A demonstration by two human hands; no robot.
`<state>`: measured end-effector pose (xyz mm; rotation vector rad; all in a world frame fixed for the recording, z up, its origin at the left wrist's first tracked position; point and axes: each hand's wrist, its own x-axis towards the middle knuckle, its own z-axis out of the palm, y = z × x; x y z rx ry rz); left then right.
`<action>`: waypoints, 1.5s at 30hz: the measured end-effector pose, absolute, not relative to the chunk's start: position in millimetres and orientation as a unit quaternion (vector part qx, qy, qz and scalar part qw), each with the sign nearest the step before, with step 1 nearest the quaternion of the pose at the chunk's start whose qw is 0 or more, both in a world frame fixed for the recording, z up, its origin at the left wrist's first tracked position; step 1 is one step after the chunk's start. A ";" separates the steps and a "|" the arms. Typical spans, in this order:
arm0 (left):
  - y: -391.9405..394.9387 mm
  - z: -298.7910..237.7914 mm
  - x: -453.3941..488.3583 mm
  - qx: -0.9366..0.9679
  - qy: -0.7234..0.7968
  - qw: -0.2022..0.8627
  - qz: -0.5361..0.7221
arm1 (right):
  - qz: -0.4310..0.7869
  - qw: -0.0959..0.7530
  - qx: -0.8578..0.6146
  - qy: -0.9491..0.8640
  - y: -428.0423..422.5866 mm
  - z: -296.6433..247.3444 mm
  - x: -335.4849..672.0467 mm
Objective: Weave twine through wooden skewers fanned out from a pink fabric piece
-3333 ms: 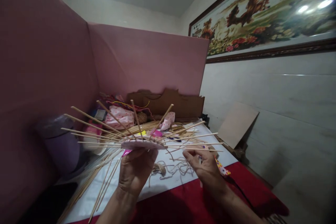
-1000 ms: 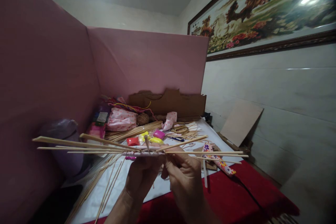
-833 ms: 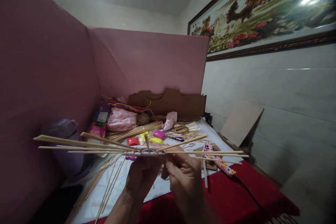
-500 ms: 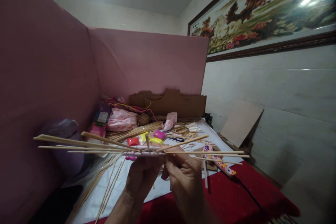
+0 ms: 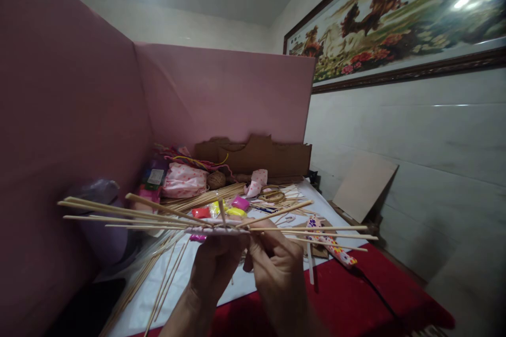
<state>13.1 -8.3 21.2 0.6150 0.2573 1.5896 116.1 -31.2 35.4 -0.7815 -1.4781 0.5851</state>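
My left hand [image 5: 213, 268] holds up a flat pinkish disc [image 5: 217, 230] from below, fingers closed on its underside. Several thin wooden sticks [image 5: 118, 213] fan out from the disc to the left and right, almost level. My right hand [image 5: 276, 263] is pinched at the disc's right edge, where sticks [image 5: 328, 229] run out to the right. What its fingertips grip is partly hidden.
A white sheet [image 5: 253, 279] over a red cloth [image 5: 356, 300] carries loose sticks [image 5: 205, 196], small coloured packets [image 5: 237, 202], a twine ball [image 5: 216, 179], a pink dotted cloth [image 5: 184, 180] and a patterned strip [image 5: 332, 245]. Brown cardboard [image 5: 256, 155] stands behind, pink boards [image 5: 221, 95] all around.
Since 3.3 s ago the disc has tilted flat, so the sticks lie nearly level, and my right hand has come in to its right edge. Over the last second almost nothing moved.
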 end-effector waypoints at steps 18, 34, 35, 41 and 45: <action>-9.7 23.2 14.2 0.276 0.114 0.669 0.681 | 0.201 0.628 -0.348 -0.667 -36.2 39.6 116.2; -9.4 20.8 14.6 0.308 0.132 0.657 0.675 | 0.180 0.635 -0.354 -0.663 -30.9 33.1 115.5; -9.5 21.2 14.6 0.305 0.134 0.655 0.678 | 0.179 0.635 -0.355 -0.662 -30.8 33.4 115.5; -9.2 22.2 15.0 0.330 0.113 0.662 0.664 | 0.161 0.648 -0.347 -0.659 -29.4 31.4 115.6; -8.1 19.8 14.7 0.368 0.081 0.681 0.628 | 0.169 0.656 -0.347 -0.648 -28.2 27.6 116.0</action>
